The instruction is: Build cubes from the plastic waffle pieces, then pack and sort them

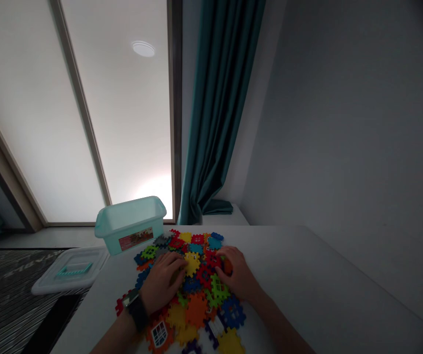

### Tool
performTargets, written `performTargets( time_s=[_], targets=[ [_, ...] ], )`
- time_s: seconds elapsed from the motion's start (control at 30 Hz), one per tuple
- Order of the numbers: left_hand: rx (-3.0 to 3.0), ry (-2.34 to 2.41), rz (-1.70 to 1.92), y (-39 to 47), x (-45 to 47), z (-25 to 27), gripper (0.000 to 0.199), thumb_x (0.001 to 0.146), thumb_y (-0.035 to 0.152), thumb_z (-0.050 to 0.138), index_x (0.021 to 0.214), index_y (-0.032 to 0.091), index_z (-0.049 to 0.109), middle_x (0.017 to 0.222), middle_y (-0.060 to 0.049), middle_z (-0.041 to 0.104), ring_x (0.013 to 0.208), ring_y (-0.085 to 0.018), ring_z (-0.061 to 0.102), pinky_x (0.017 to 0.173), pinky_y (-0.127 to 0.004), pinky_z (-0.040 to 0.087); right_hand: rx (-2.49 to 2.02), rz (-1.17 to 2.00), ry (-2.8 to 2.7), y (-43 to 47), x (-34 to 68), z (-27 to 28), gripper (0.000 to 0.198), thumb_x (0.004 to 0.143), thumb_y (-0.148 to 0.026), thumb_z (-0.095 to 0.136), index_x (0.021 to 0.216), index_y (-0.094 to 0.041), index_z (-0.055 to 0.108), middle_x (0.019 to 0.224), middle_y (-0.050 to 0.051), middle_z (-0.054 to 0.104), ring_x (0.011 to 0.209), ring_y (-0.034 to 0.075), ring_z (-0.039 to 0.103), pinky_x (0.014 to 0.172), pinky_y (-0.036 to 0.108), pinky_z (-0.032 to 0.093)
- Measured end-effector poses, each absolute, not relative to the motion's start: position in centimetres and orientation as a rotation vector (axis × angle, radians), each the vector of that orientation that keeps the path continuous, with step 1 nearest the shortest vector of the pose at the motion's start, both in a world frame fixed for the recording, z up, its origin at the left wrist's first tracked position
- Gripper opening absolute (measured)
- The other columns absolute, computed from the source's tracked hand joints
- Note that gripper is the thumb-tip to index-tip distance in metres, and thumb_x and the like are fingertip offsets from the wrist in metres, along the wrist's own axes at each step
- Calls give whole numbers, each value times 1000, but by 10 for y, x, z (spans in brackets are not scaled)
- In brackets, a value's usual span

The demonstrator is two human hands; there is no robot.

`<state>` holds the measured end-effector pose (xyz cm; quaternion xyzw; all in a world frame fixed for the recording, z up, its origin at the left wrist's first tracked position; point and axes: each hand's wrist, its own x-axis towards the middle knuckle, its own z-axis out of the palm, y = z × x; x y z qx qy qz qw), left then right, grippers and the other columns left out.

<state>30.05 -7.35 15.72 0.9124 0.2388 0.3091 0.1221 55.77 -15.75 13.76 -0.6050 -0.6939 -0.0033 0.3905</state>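
Head view: two bare hands work apart over a heap of toothed plastic pieces (197,309) on a white worktop (288,275), sorting or picking by the look of it. The left hand (162,280) curls beside a yellow piece (192,264); the right hand (237,275) bends around an orange one (228,267) (how firmly either grips cannot be told). Lifting would likely call for easing a piece off its neighbours. Toward eleven o'clock stands an uncovered teal bin (112,237), its bottom hidden; its apparent lid (74,260) lies at ten.

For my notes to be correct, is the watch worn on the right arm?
No, the dark watch is strapped just behind the left hand.
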Motion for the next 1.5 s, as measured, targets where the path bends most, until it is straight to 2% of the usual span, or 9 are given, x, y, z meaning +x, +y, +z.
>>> performTargets(
  time_s=[0.07,0.17,0.33,0.5,0.63,0.77,0.87,1.13,1.5],
  targets=[
    [2664,713,928,-74,301,157,20,93,26,55,110,24,65,109,-8,68,99,-26,64,88,-42,53,-1483,-45,-1790,-160,552,142,26,79,-23,60,105,-23,60,110,9,68,117,31,57,104,50,42],
    [2673,734,943,-75,301,157,36,86,30,66,121,24,61,114,-9,67,102,-28,63,90,-44,52,-1408,-97,-1852,-165,538,148,32,76,-17,61,106,-25,57,112,8,67,121,30,55,109,53,39],
    [2713,683,934,-77,301,157,52,77,41,77,123,26,59,116,-9,65,104,-30,62,93,-46,50,-1307,-161,-1940,-170,513,151,37,74,-13,60,108,-26,55,115,7,65,123,29,55,114,56,36],
    [2752,630,937,-77,301,156,47,79,48,75,117,25,62,113,-9,66,103,-29,62,93,-46,49,-1270,-179,-1964,-172,507,151,40,72,-13,62,109,-26,56,116,7,65,124,29,55,116,58,35],
    [2791,621,980,-74,301,156,44,79,48,75,113,24,63,110,-9,67,99,-29,62,90,-46,50,-1277,-177,-1973,-172,509,150,41,77,-14,61,116,-26,55,121,7,65,125,28,54,116,58,34],
    [2780,620,1135,-71,299,156,39,81,44,73,112,22,62,106,-10,68,97,-28,63,88,-45,51,-1285,-174,-1932,-172,509,151,41,84,-16,61,123,-26,54,127,8,64,127,28,54,113,54,40],
    [2744,634,1252,-71,297,155,37,83,41,71,113,22,62,105,-10,67,96,-28,64,87,-43,52,-1279,-163,-1892,-173,509,153,37,89,-18,59,125,-27,55,124,7,66,125,27,56,109,51,45],
    [2726,652,1259,-76,297,155,36,82,43,74,109,22,63,104,-10,68,96,-28,64,85,-42,53,-1203,-170,-1846,-174,505,156,21,96,-17,53,112,-28,60,110,5,70,113,24,61,101,46,51],
    [2731,671,1327,-78,304,151,34,78,42,77,99,20,61,101,-8,67,92,-26,64,80,-40,53,-1233,-179,-1865,-170,503,146,18,95,-19,55,111,-25,60,109,6,67,105,23,62,93,42,54]
  ],
)
